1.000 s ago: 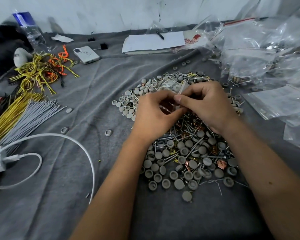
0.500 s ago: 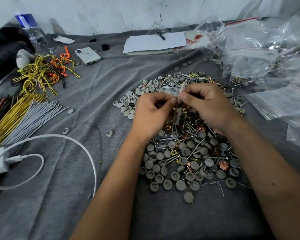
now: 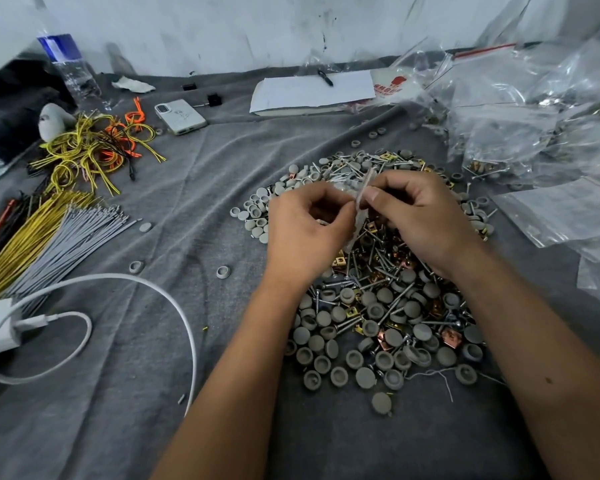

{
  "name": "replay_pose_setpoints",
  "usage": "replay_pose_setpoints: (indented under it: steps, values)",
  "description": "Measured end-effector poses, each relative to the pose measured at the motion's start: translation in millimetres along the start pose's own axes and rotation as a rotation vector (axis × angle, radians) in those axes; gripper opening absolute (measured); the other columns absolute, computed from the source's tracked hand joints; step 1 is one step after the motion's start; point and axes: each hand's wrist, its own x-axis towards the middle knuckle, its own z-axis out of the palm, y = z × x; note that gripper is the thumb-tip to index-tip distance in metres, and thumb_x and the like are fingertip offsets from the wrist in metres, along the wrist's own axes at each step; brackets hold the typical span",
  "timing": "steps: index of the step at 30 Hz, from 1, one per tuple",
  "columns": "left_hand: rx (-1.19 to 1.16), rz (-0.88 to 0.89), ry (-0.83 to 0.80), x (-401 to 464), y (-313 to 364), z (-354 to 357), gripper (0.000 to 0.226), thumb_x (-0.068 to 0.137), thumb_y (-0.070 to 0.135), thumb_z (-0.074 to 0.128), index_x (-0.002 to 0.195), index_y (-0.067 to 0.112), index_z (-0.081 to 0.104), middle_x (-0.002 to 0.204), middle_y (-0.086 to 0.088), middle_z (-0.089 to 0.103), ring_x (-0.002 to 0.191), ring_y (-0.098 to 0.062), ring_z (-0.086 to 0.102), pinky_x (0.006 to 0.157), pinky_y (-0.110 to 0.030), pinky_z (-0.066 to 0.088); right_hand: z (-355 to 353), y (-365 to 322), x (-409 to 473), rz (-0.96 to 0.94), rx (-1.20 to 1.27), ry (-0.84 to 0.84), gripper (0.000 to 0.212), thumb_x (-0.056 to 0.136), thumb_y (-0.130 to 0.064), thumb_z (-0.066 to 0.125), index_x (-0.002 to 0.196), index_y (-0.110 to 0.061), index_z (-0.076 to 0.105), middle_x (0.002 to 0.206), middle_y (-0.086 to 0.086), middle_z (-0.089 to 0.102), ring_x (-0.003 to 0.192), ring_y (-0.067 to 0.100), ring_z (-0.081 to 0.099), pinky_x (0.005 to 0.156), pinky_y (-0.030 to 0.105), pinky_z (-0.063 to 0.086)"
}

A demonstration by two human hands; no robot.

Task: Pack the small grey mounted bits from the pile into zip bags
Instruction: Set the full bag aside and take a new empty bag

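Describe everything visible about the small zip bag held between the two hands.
The small zip bag is clear, thin plastic, seen nearly edge-on and roughly upright above the pile of grey bits. The right hand pinches its top edge with thumb and forefinger; the left hand holds its other side. Its contents are unclear.

Scuffed white wall (image 3: 222, 32), grey cloth (image 3: 118, 393)

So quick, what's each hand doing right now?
Left hand: pinches the small zip bag.
Right hand: pinches the same bag's top edge.
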Motion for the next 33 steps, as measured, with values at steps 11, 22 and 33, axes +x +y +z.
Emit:
replay_pose_setpoints:
  steps: [11, 22, 33]
  values:
    - [-0.29, -0.227, 0.075, 2.6, -3.4, -0.1, 0.023, 0.078, -0.008, 0.085, 0.085, 0.006, 0.068, 0.071, -0.005, 0.076, 0.07, -0.02, 0.076, 0.068, -0.035, 0.064, 6.4, 1.3, -0.1, 0.014, -0.081, 0.022, 0.025, 0.103, -0.032, 0.061, 0.086, -0.021, 0.077, 0.068, -0.012, 0.071, 0.061, -0.001, 0.063, 0.058, 0.015, 0.046]
    - [-0.223, -0.27, 0.005, -1.0, 2.4, 6.1, 0.03, 0.078, -0.008, 0.085, 0.102, 0.003, 0.07, 0.09, -0.015, 0.076, 0.071, -0.022, 0.075, 0.064, -0.031, 0.063, 7.7, 1.9, -0.1, -0.031, -0.206, 0.053, 0.022, 0.095, -0.037, 0.072, 0.085, -0.019, 0.08, 0.066, -0.005, 0.07, 0.06, 0.007, 0.062, 0.058, 0.025, 0.047]
    - [-0.257, -0.326, 0.058, 3.0, -0.1, 4.6, 0.009, 0.087, 0.001, 0.08, 0.08, 0.006, 0.077, 0.07, -0.009, 0.076, 0.055, -0.012, 0.067, 0.052, -0.022, 0.052, 6.8, 0.8, -0.8, -0.014, -0.194, 0.024, 0.03, 0.103, -0.032, 0.062, 0.085, -0.014, 0.079, 0.068, 0.004, 0.071, 0.058, 0.02, 0.066, 0.058, 0.041, 0.054]
